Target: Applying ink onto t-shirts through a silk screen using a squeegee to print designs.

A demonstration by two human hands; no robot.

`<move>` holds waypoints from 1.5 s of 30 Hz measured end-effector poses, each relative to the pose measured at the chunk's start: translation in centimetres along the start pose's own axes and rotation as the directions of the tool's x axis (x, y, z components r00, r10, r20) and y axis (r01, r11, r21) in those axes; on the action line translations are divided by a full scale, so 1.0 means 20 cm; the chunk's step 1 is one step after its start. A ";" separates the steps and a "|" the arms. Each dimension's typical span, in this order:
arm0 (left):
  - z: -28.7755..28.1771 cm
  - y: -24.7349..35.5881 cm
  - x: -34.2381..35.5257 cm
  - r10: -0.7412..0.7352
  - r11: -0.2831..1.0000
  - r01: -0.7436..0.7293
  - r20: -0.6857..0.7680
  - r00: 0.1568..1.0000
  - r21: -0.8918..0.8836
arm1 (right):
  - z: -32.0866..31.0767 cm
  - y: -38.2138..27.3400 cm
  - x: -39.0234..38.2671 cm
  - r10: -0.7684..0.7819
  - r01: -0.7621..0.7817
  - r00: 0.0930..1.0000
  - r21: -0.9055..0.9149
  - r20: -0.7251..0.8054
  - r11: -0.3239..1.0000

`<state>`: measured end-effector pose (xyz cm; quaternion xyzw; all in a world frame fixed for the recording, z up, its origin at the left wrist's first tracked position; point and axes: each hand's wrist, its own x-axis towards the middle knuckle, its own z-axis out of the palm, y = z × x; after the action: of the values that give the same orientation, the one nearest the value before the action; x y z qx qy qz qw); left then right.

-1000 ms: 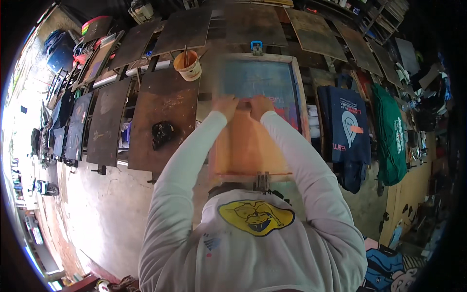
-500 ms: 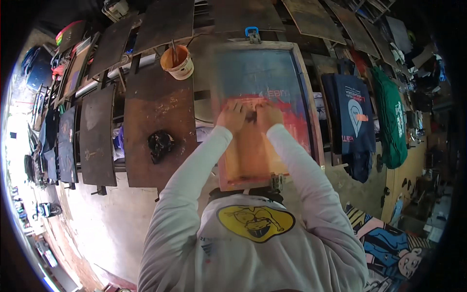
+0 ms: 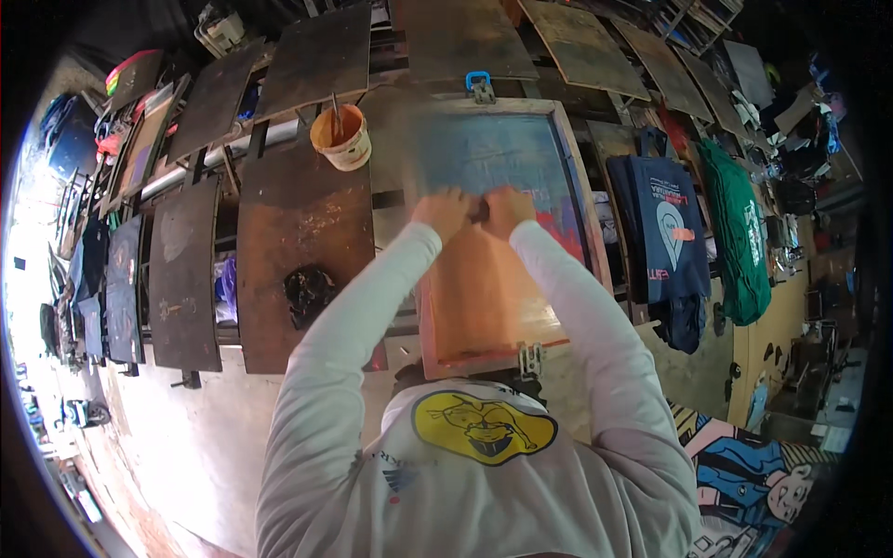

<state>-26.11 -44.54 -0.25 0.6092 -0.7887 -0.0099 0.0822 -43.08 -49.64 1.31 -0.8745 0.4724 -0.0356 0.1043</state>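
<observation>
Daylight floods in from the left, bleaching the floor (image 3: 200, 456); the right is dim. Glare spots the framed screen (image 3: 486, 274), whose upper-left corner is smeared. Straight lines bow toward the dark periphery.

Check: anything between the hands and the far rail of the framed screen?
Nothing visible. Ahead of the left hand and right hand, gripping a dark bar, is only blue-stained mesh up to the far rail. The blue-handled clamp sits at that rail, outside the mesh. The mesh's upper left is blurred; can't tell there.
</observation>
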 end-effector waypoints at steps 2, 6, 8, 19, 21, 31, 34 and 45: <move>0.00 -0.08 0.07 -0.013 1.000 0.013 0.023 1.000 0.001 | 0.04 0.02 0.12 -0.100 0.091 0.985 -0.069 -0.142 0.993; 0.08 -0.09 0.04 -0.036 0.999 0.035 -0.088 0.995 -0.018 | 0.12 0.01 0.15 -0.024 0.013 0.997 -0.138 -0.078 0.990; 0.10 -0.07 0.00 -0.070 0.996 0.071 0.025 0.997 -0.062 | 0.15 0.00 0.12 0.000 -0.011 0.996 -0.130 -0.086 0.991; 0.13 0.37 -0.62 -0.009 0.984 -0.016 -0.143 0.990 -0.178 | 0.24 -0.09 -0.66 -0.126 0.129 0.987 0.027 -0.104 0.991; 0.01 0.32 -0.48 -0.043 0.978 0.083 0.205 0.978 -0.189 | 0.19 -0.04 -0.55 -0.013 0.014 0.999 -0.015 0.042 1.000; 0.05 -0.11 0.06 -0.012 0.999 0.014 0.052 0.999 -0.045 | 0.02 0.00 0.11 -0.035 0.038 0.997 -0.034 0.061 0.999; 0.09 -0.07 0.02 -0.061 0.996 0.063 0.032 0.998 -0.064 | 0.08 0.00 0.09 -0.060 0.058 0.998 -0.114 -0.019 0.992; 0.20 0.47 -0.73 -0.065 0.991 0.074 -0.082 0.995 0.109 | 0.19 -0.06 -0.72 -0.267 0.266 0.963 -0.042 -0.020 0.963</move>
<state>-32.19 -28.46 -4.76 0.6398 -0.7625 0.0555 0.0783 -49.54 -36.41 -1.57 -0.9315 0.3522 -0.0513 0.0753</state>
